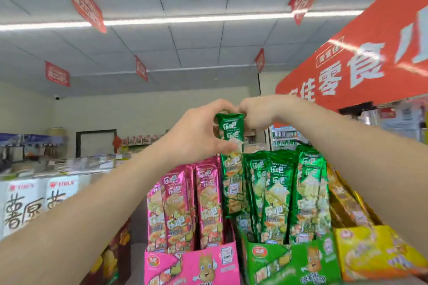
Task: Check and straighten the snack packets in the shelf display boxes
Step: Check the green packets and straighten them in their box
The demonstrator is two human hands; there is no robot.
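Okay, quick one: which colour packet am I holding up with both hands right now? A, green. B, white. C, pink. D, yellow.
A: the left hand and the right hand both pinch the top of a green packet, which sits higher than the other green packets standing in the green display box.

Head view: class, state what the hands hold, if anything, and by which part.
Both hands hold one green snack packet, which stands higher than the other green packets. The left hand and right hand pinch its top end from either side.
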